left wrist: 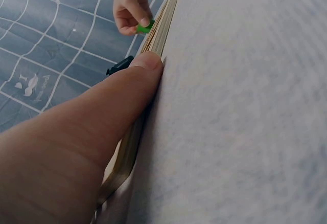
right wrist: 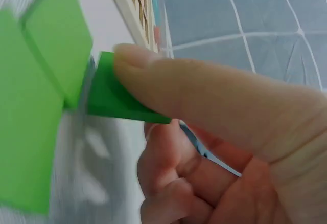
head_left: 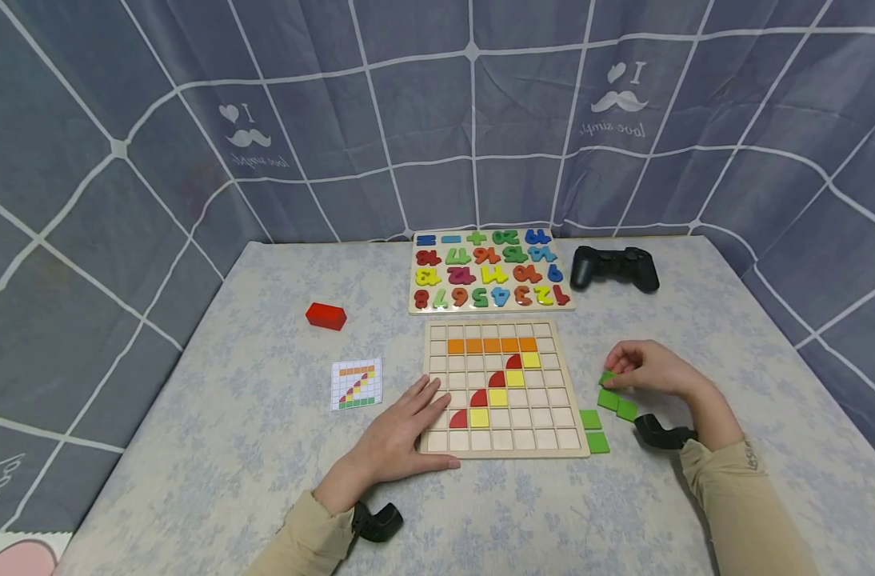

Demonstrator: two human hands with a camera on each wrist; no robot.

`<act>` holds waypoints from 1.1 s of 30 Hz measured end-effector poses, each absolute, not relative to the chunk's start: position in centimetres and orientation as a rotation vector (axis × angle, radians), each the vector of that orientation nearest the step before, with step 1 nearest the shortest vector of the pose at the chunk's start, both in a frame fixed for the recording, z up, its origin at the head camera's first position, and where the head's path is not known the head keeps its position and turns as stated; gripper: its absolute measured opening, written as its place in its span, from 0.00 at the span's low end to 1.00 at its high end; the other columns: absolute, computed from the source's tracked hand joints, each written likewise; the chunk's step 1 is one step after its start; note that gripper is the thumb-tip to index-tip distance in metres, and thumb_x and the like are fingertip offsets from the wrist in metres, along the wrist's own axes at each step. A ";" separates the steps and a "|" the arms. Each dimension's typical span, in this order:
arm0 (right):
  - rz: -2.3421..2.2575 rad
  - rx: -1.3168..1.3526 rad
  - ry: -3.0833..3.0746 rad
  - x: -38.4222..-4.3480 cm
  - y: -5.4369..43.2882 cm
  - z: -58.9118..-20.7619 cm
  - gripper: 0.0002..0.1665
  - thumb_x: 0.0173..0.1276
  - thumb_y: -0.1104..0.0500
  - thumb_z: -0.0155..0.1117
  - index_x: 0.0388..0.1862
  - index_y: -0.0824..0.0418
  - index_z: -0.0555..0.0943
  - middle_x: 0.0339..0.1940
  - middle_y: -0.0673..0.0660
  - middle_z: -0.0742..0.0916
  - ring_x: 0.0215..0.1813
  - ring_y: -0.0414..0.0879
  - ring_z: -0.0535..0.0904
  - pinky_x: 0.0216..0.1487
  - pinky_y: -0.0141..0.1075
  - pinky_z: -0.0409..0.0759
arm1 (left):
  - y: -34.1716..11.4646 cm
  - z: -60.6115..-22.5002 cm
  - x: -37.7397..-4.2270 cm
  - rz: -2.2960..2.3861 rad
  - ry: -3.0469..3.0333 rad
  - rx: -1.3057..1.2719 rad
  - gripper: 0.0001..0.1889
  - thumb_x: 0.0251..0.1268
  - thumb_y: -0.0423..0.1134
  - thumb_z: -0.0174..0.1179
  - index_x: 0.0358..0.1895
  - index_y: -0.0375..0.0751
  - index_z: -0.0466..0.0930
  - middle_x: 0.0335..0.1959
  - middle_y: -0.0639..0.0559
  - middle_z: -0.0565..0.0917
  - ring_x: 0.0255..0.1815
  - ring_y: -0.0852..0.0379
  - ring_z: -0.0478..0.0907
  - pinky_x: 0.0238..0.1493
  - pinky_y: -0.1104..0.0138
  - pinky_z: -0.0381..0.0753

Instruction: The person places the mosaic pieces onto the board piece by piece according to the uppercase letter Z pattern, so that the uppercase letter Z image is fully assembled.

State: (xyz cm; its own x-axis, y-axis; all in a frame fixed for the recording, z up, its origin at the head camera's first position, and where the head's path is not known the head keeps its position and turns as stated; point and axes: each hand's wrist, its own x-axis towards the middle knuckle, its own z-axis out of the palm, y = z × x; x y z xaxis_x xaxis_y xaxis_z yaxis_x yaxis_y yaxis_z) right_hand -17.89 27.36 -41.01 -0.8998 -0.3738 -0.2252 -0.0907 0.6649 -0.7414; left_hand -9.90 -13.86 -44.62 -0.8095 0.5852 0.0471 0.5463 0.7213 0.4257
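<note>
My left hand [head_left: 403,436] rests on the near-left corner of a wooden grid board [head_left: 541,418], fingers spread. In the left wrist view its thumb [left wrist: 145,63] lies against the board's edge. On the board are a row of orange squares [head_left: 492,346] and a diagonal of red quarter circles [head_left: 478,398] beside yellow squares [head_left: 497,398]. To the right of the board, my right hand [head_left: 653,370] pinches a green square tile [right wrist: 108,98] between thumb and fingers, tilted in the right wrist view. Close by lie more green tiles [head_left: 608,399]; two others [head_left: 597,442] sit against the board's right edge.
A small pattern card [head_left: 356,384] lies left of the board, with a red block [head_left: 325,316] behind it. Beyond the board is a colourful number puzzle [head_left: 491,272]; a black game controller [head_left: 614,268] is to its right. A grid-patterned curtain [head_left: 437,112] surrounds the table.
</note>
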 end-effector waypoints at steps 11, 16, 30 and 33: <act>-1.162 -0.543 2.497 -16.2 19.9 -39.8 0.09 0.61 0.59 0.68 0.37 0.62 0.83 0.30 0.51 0.84 0.29 0.44 0.75 0.30 0.33 0.72 | -13.8 -44.9 -10.0 0.664 2.832 0.937 0.49 0.51 0.71 0.57 0.72 0.44 0.59 0.75 0.48 0.52 0.75 0.54 0.40 0.68 0.56 0.58; -1.136 -0.732 2.452 -14.6 15.1 -40.0 0.05 0.61 0.61 0.67 0.37 0.57 0.85 0.31 0.46 0.85 0.29 0.41 0.75 0.30 0.33 0.75 | -13.9 -44.8 -10.0 0.669 2.836 0.937 0.49 0.51 0.70 0.57 0.72 0.43 0.59 0.74 0.47 0.52 0.75 0.54 0.40 0.68 0.55 0.58; -0.986 -0.901 2.474 -12.5 7.8 -40.8 0.04 0.60 0.63 0.67 0.31 0.53 0.85 0.22 0.41 0.82 0.26 0.35 0.75 0.28 0.31 0.74 | -13.9 -44.9 -9.9 0.678 2.860 0.984 0.47 0.52 0.69 0.58 0.71 0.43 0.61 0.74 0.45 0.54 0.75 0.52 0.43 0.66 0.55 0.61; -0.977 -0.898 2.497 -12.3 7.5 -40.8 0.04 0.59 0.64 0.68 0.29 0.54 0.85 0.22 0.41 0.82 0.25 0.35 0.75 0.28 0.31 0.74 | -13.9 -44.9 -9.9 0.677 2.864 0.990 0.47 0.52 0.68 0.59 0.71 0.42 0.61 0.74 0.45 0.55 0.75 0.52 0.43 0.66 0.55 0.62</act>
State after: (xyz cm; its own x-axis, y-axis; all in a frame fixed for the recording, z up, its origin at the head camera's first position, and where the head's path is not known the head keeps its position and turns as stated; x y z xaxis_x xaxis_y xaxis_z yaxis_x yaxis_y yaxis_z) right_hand -12.29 7.47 -40.83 -0.7541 -0.6541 -0.0586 -0.4406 0.5702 -0.6934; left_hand -9.92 -13.89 -44.91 -0.7959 0.5962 0.1053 0.5802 0.7014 0.4140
